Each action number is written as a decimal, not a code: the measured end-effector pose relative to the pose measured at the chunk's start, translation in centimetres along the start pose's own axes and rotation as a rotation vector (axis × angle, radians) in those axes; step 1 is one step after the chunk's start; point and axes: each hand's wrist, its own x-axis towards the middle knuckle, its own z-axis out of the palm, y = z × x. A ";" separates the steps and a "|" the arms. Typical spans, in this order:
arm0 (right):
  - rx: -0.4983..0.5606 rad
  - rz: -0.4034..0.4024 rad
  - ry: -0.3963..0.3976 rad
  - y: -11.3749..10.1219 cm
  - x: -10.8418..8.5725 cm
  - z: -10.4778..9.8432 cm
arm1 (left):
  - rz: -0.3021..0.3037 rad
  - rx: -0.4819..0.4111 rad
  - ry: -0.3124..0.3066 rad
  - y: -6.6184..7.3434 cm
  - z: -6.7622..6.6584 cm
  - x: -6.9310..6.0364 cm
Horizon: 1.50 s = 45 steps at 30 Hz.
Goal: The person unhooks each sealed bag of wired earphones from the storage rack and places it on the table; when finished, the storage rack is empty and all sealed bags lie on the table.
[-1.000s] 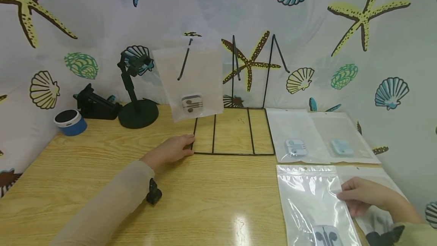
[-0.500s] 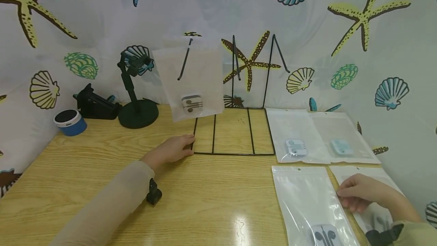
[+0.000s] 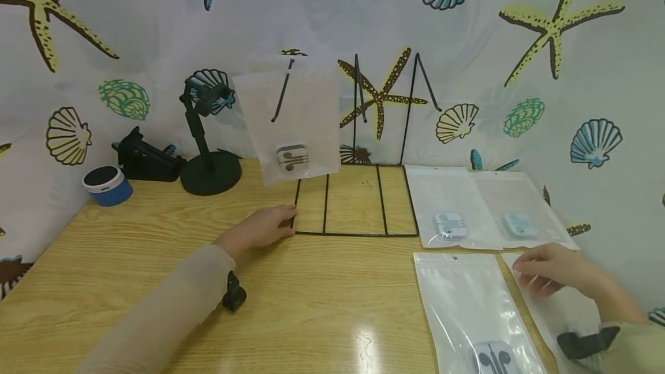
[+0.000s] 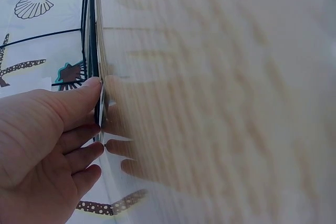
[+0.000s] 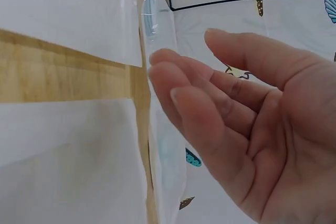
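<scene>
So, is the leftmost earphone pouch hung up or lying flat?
Hung up: the leftmost earphone pouch hangs slightly askew on the black rack, whose left prong pokes out in front of it.

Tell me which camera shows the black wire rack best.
The head view shows the black wire rack best, base and hooks together. The left wrist view catches its base edge-on by the left hand; the right wrist view, only part.

Five pouches (image 3: pixel 467 290), one wire rack (image 3: pixel 355 235)
</scene>
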 end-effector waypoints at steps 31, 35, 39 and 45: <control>-0.141 -0.219 0.168 -8.9 8.8 2.2 | -0.002 -0.020 0.002 -0.1 0.0 -0.2; -0.125 -0.232 0.144 -8.9 10.6 3.1 | -0.018 -0.026 -0.005 -0.2 0.2 -0.1; -0.126 -0.259 0.108 -8.6 12.3 4.2 | -0.020 -0.025 -0.004 -0.3 0.2 0.0; -0.153 -0.274 0.035 -8.7 13.9 5.8 | -0.024 -0.039 0.004 -0.2 0.0 -0.1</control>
